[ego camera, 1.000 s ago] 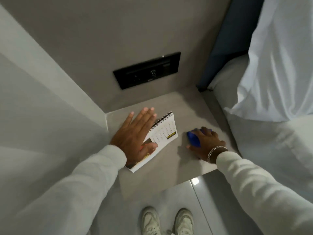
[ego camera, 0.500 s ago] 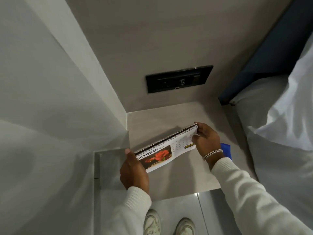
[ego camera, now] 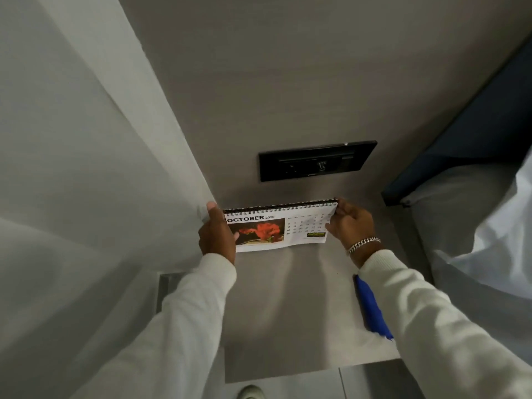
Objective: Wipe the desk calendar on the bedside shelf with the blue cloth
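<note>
While two hands grip one desk calendar, one blue cloth lies.

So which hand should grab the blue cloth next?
Probably the right hand: the blue cloth lies on the shelf just beneath the right sleeve. The left hand grips the desk calendar at its far end and could keep holding it.

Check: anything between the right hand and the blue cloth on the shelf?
Nothing visible. The right hand and left hand hold the calendar; the blue cloth lies on the shelf, partly hidden under the right sleeve.
</note>
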The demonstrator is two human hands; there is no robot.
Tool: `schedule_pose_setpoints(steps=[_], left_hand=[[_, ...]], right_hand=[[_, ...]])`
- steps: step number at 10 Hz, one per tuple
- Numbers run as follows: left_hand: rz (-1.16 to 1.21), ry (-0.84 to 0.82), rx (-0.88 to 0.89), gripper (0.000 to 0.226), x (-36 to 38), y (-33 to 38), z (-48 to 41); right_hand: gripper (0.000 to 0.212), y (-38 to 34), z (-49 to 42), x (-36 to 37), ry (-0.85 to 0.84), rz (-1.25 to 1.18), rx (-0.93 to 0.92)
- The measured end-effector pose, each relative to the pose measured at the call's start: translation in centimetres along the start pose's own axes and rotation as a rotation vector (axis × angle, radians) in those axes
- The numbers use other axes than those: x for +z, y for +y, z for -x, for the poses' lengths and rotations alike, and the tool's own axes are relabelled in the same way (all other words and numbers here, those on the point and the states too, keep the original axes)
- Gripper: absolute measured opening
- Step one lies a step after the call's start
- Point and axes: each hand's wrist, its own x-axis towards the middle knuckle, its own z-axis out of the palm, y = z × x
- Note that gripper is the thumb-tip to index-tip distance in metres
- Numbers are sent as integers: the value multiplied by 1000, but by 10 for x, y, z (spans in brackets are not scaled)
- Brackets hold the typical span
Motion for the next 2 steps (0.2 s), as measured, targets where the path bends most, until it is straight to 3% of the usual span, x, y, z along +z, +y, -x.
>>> schedule_pose_setpoints(steps=[2], left_hand=[[-110,-17,48,56,-1,13,-11]], right_hand=[[55,-14,15,0,-2,16,-34]])
